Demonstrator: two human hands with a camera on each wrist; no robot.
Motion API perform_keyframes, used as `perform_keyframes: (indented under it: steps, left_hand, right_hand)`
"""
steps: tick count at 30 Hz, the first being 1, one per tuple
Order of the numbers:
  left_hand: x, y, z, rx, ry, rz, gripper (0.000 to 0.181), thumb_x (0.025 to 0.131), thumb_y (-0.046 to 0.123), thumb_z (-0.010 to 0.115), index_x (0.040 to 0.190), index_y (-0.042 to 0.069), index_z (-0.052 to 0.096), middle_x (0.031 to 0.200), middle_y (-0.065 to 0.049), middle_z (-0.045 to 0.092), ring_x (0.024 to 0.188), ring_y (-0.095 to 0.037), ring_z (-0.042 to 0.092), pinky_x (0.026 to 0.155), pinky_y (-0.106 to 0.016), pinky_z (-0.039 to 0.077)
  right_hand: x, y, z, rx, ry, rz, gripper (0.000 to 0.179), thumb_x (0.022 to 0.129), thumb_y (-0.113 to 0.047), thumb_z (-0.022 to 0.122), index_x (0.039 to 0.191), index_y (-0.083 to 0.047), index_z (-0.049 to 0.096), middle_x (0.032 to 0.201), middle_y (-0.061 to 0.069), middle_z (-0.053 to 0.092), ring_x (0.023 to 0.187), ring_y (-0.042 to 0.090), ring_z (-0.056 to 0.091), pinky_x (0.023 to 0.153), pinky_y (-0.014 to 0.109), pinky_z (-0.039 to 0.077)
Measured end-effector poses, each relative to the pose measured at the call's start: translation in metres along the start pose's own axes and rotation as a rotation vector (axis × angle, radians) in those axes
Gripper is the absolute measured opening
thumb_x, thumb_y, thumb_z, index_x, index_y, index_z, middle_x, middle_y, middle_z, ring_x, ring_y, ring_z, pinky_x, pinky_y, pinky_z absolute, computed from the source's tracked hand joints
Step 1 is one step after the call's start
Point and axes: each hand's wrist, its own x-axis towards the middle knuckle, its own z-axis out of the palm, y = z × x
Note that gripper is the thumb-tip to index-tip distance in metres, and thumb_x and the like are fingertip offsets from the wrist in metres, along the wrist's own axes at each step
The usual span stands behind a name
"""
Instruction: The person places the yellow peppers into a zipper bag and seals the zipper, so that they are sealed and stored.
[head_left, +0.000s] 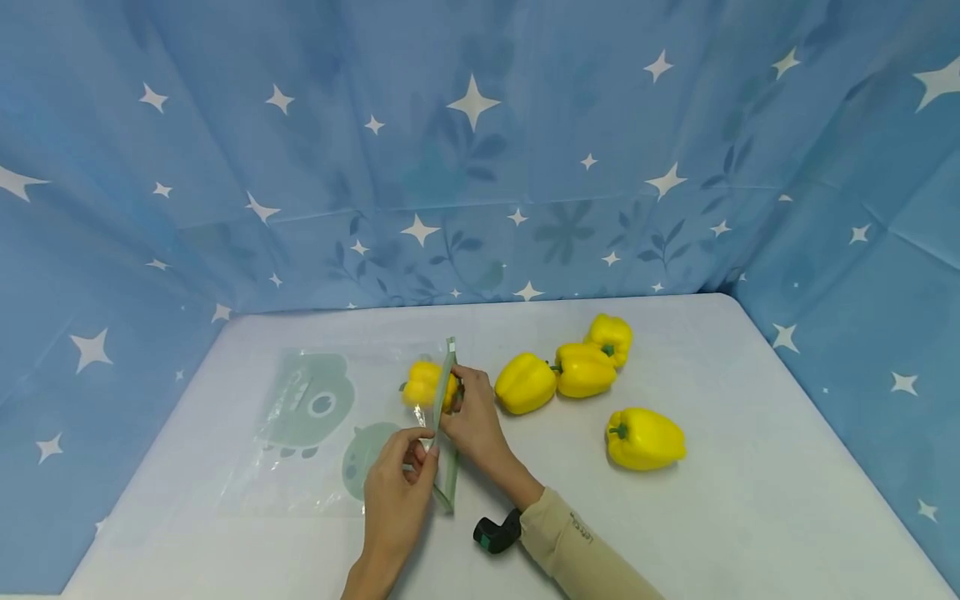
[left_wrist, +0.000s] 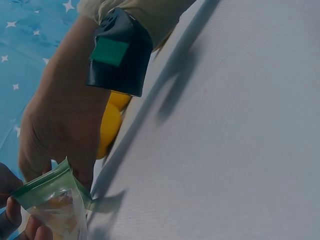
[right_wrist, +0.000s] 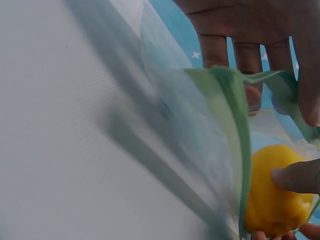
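In the head view, the left hand (head_left: 397,492) lies toward 8 o'clock of the right hand (head_left: 480,421), pinching the green zip rim (head_left: 442,379) of a clear zip bag (head_left: 311,408) between thumb and fingers. The bag spreads toward 9 o'clock across the white counter (head_left: 750,517), its side printed with pale green cartoon creatures. The right hand grips a yellow bell pepper (head_left: 422,385) at the bag's mouth, thumb on its near side and fingertips beneath, as the right wrist view shows; the pepper sits toward 10 o'clock of that hand. Three more yellow bell peppers (head_left: 527,383) run close together toward 2 o'clock, and a lone bell pepper (head_left: 645,439) lies on its side at 3 o'clock, apart from them. A black device (head_left: 495,534) is at the right sleeve's cuff (head_left: 547,525), toward 6 o'clock. A blue star-patterned curtain (head_left: 472,167) hangs at 12 o'clock.
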Motion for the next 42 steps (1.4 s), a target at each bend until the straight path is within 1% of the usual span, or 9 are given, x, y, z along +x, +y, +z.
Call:
perform_keyframes:
  steps: [4,9,14,19,21,26,28,34,42]
  left_hand:
    - [0.000,0.000,-0.001,0.004,-0.001,-0.008,0.023,0.090,0.002,0.079,0.109,0.012,0.071,0.082,0.010,0.056,0.072,-0.001,0.056,0.059,-0.019,0.052]
    - [0.001,0.000,-0.002,-0.003,-0.007,-0.012,0.022,0.091,0.003,0.078,0.110,0.012,0.072,0.082,0.010,0.056,0.073,-0.002,0.057,0.060,-0.020,0.052]
    - [0.002,0.000,-0.003,-0.004,-0.005,-0.004,0.022,0.090,0.003,0.079,0.109,0.013,0.072,0.082,0.010,0.056,0.073,-0.002,0.057,0.059,-0.020,0.052]
    - [0.002,0.000,-0.002,-0.008,0.001,0.014,0.023,0.090,0.001,0.079,0.108,0.013,0.072,0.082,0.010,0.056,0.072,-0.001,0.056,0.058,-0.020,0.053]
    - [0.002,-0.001,-0.002,-0.007,0.004,0.020,0.023,0.090,0.001,0.079,0.108,0.013,0.072,0.082,0.010,0.056,0.072,-0.001,0.056,0.057,-0.020,0.053]
    - [0.002,-0.002,-0.001,-0.003,0.013,0.028,0.023,0.089,0.001,0.080,0.107,0.014,0.072,0.082,0.010,0.056,0.072,-0.001,0.056,0.057,-0.020,0.053]
    - [0.002,-0.002,-0.001,-0.005,0.013,0.027,0.022,0.089,0.002,0.079,0.107,0.013,0.072,0.081,0.010,0.055,0.072,-0.001,0.056,0.057,-0.021,0.053]
    - [0.002,-0.003,0.000,-0.008,0.013,0.024,0.022,0.090,0.002,0.079,0.107,0.013,0.072,0.081,0.010,0.055,0.071,-0.001,0.056,0.057,-0.020,0.053]
    - [0.000,-0.005,0.000,-0.006,0.017,0.019,0.023,0.089,0.001,0.079,0.108,0.011,0.072,0.080,0.010,0.055,0.070,-0.001,0.056,0.057,-0.020,0.052]
  right_hand:
    - [-0.002,-0.001,0.001,0.078,-0.002,0.035,0.076,0.085,-0.009,0.083,0.149,0.003,0.044,0.138,0.020,0.051,0.105,0.024,0.055,0.087,0.033,0.058]
    - [-0.004,0.000,0.002,0.143,0.036,0.047,0.068,0.085,-0.007,0.082,0.141,0.002,0.044,0.134,0.020,0.052,0.104,0.025,0.058,0.087,0.035,0.060]
    - [-0.003,0.003,0.003,0.204,0.056,0.019,0.052,0.086,-0.002,0.078,0.128,0.004,0.048,0.127,0.023,0.055,0.104,0.028,0.063,0.084,0.030,0.061]
    - [-0.002,0.005,0.004,0.258,0.032,0.001,0.046,0.088,0.000,0.076,0.126,0.005,0.050,0.125,0.025,0.057,0.104,0.030,0.064,0.085,0.027,0.061]
    - [-0.002,0.007,0.005,0.274,0.028,-0.005,0.045,0.089,0.001,0.075,0.127,0.005,0.051,0.124,0.025,0.059,0.105,0.030,0.064,0.086,0.028,0.062]
    - [-0.003,0.009,0.007,0.308,0.028,-0.021,0.045,0.090,0.003,0.074,0.129,0.004,0.052,0.123,0.024,0.061,0.109,0.033,0.065,0.090,0.040,0.064]
    - [-0.003,0.009,0.007,0.323,0.015,-0.025,0.044,0.090,0.003,0.073,0.129,0.004,0.052,0.124,0.024,0.061,0.110,0.033,0.065,0.091,0.039,0.064]
    - [-0.003,0.009,0.007,0.320,-0.025,-0.036,0.041,0.093,0.003,0.070,0.130,0.003,0.052,0.127,0.024,0.061,0.112,0.032,0.064,0.088,0.027,0.062]
    - [-0.007,0.011,0.006,0.232,-0.052,-0.035,0.034,0.095,-0.003,0.068,0.129,-0.001,0.059,0.126,0.019,0.069,0.115,0.033,0.069,0.090,0.034,0.063]
